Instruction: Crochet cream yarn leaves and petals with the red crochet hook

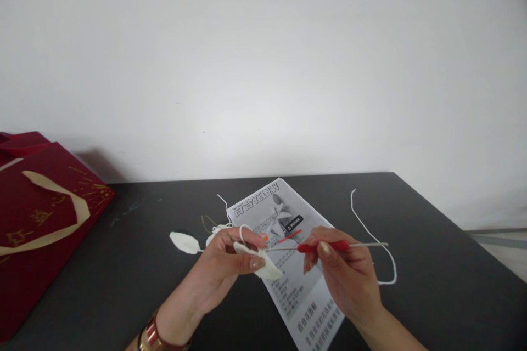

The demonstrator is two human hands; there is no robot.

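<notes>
the table point(432, 269) is bordered by wall point(263, 66); well inside its right edge point(455, 228), crochet point(270, 269) is pinched by left hand point(220, 258), hook point(340, 245) by right hand point(349, 277).

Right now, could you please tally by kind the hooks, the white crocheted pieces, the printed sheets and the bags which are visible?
Hooks: 1 (red-handled hook)
White crocheted pieces: 2 (held piece, lying piece)
Printed sheets: 1 (printed sheet)
Bags: 1 (red bag)
Total: 5
</notes>
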